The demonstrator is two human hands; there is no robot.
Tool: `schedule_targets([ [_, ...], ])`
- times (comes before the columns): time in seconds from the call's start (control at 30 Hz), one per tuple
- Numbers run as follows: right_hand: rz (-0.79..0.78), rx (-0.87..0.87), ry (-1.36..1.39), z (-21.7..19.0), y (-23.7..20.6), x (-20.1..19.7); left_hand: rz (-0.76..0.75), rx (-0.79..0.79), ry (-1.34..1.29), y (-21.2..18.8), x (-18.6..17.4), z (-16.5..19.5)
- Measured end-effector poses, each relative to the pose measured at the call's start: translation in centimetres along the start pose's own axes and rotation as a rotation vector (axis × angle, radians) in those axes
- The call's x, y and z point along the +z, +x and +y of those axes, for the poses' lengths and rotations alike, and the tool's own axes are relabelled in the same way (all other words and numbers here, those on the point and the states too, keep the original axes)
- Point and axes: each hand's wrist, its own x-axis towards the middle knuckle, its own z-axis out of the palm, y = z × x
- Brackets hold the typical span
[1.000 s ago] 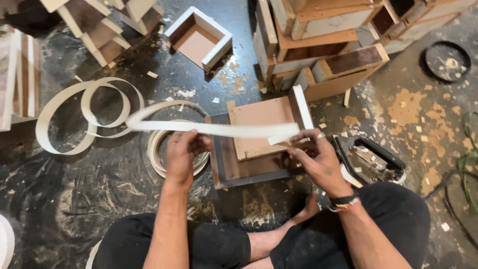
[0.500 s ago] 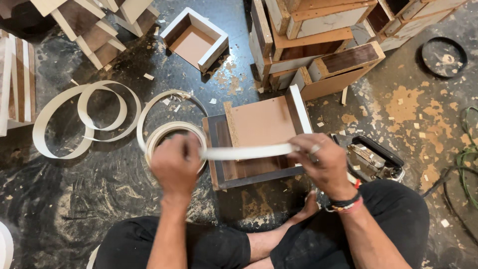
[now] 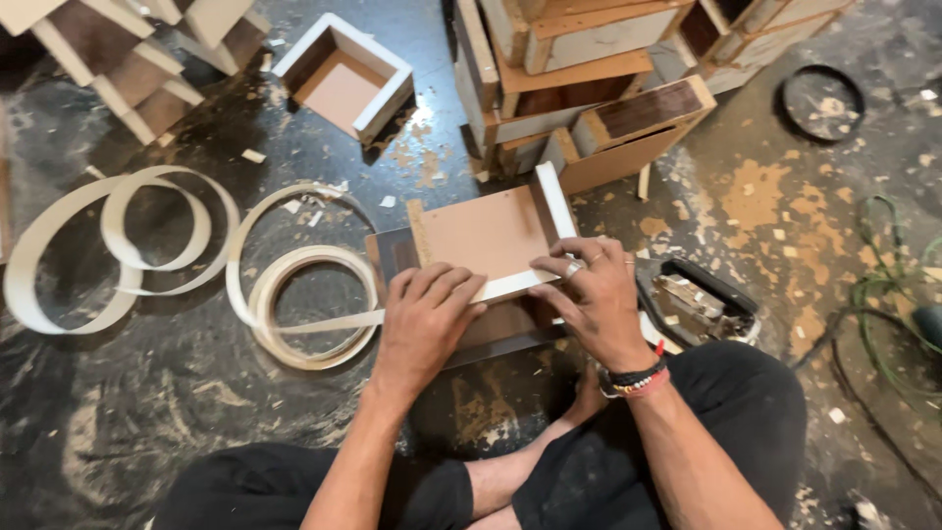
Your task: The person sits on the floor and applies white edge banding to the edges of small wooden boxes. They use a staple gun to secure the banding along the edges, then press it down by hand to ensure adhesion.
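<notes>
A brown wooden box (image 3: 486,236) with a white right edge lies on the dark floor in front of my crossed legs. A white edging strip (image 3: 339,321) runs from a loose coil (image 3: 270,294) on the left to the box's near edge. My left hand (image 3: 424,319) presses the strip down onto that edge, fingers curled over it. My right hand (image 3: 592,294), with rings and a wristband, clamps the strip's end at the near right corner of the box.
An open white-rimmed box (image 3: 343,83) sits at the back. Stacked wooden boxes (image 3: 589,88) stand behind the work. Loose strip loops (image 3: 118,245) lie to the left. A black tool (image 3: 697,299), a round black lid (image 3: 822,101) and green cable (image 3: 883,285) lie to the right.
The strip was held stretched in the air between both hands; both hands have come down and now press it onto the box's near edge. My left hand moved right, toward the box.
</notes>
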Motion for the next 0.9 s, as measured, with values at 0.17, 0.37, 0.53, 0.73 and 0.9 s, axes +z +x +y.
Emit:
schedule_targets([
  [0.17, -0.024, 0.120, 0.162, 0.8, -0.2, -0.1, -0.039, -0.095, -0.053, 0.2, 0.1, 0.3],
  [0.37, -0.050, 0.120, 0.240, 1.7, -0.2, -0.3, -0.053, -0.125, -0.074, 0.6, 0.0, 1.0],
  [0.53, -0.057, 0.133, 0.267, 2.3, -0.5, -0.4, -0.077, -0.138, -0.056, 1.0, 0.1, 1.3],
  [0.73, -0.066, 0.181, 0.337, 2.9, -0.7, -0.3, -0.108, -0.150, -0.027, 1.4, 0.6, 1.7],
  [0.9, -0.084, 0.170, 0.356, 3.4, -0.8, -0.3, -0.112, -0.147, -0.020, 1.5, 0.6, 1.7],
])
